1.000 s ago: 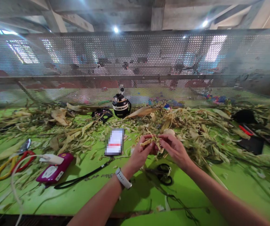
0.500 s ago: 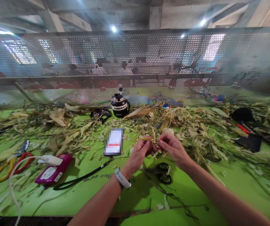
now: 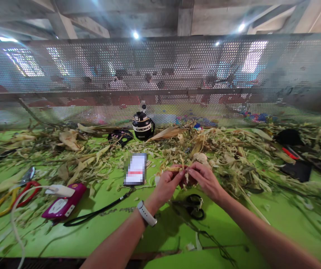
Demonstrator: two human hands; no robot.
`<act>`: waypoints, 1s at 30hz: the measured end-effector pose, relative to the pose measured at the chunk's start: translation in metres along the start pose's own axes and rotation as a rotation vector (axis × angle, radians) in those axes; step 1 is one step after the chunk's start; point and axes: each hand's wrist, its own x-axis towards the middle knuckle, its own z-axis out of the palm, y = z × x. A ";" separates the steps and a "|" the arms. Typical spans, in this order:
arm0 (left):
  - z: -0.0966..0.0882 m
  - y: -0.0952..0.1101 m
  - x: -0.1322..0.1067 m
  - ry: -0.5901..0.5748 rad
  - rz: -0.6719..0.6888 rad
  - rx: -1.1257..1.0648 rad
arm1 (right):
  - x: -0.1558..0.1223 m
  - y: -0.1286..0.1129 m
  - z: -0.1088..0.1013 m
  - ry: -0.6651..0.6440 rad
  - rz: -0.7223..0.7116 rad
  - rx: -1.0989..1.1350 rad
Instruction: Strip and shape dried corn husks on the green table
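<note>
My left hand (image 3: 168,185) and my right hand (image 3: 204,180) meet above the green table (image 3: 99,231), fingertips pinched together on a small bundle of dried corn husk strips (image 3: 177,169). A white band sits on my left wrist. Black scissors (image 3: 192,207) lie on the table just below my hands. A phone (image 3: 135,169) lies face up to the left of my left hand.
Dried husks (image 3: 233,153) cover the back and right of the table. A black mug (image 3: 143,126) stands by the perforated metal screen (image 3: 160,78). A pink power bank (image 3: 63,203) with white cable, red and yellow scissors (image 3: 12,194), and black items (image 3: 297,170) lie around.
My hands have come closer together and slightly lower, still working the same husk strips. Nothing else on the table has moved.
</note>
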 end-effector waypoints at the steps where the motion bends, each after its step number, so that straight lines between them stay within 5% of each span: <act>1: 0.000 0.000 0.001 -0.003 0.005 0.027 | 0.000 0.000 -0.001 0.023 -0.006 -0.045; 9: -0.003 0.000 0.000 -0.058 0.019 0.048 | -0.002 -0.008 -0.009 0.017 -0.260 -0.604; 14: -0.006 -0.002 -0.001 -0.092 -0.042 -0.003 | -0.002 -0.011 -0.014 -0.019 -0.359 -0.564; 26: -0.017 0.005 0.005 -0.080 0.030 0.151 | -0.003 -0.003 -0.011 0.025 -0.213 -0.431; 30: -0.018 0.005 0.003 -0.130 -0.009 0.192 | -0.003 -0.017 -0.022 0.070 -0.334 -0.507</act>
